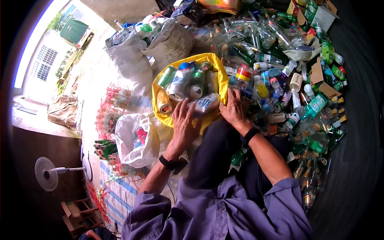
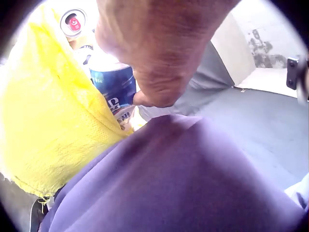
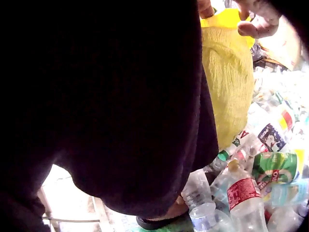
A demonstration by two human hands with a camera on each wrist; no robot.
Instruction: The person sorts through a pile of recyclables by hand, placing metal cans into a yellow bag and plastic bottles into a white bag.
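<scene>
A yellow woven sack [image 1: 223, 72] stands open between the person's knees, filled with drink cans. The left hand [image 1: 185, 126] reaches over its near rim, fingers extended over the cans. Beside those fingertips lies a white can with blue lettering [image 1: 206, 104]; a gold can [image 1: 163, 101] and a green can [image 1: 167, 76] sit further left. In the left wrist view a blue can [image 2: 114, 86] is right by the hand, whose fingertips are mostly hidden. The right hand [image 1: 235, 109] grips the sack's right rim, and its curled fingers [image 3: 260, 28] show there in the right wrist view.
A large heap of plastic and glass bottles [image 1: 276, 80] spreads across the right and back. White sacks [image 1: 134, 60] of cans stand at the back left, and a smaller white bag [image 1: 138, 154] lies nearer. A standing fan [image 1: 47, 173] is at the far left.
</scene>
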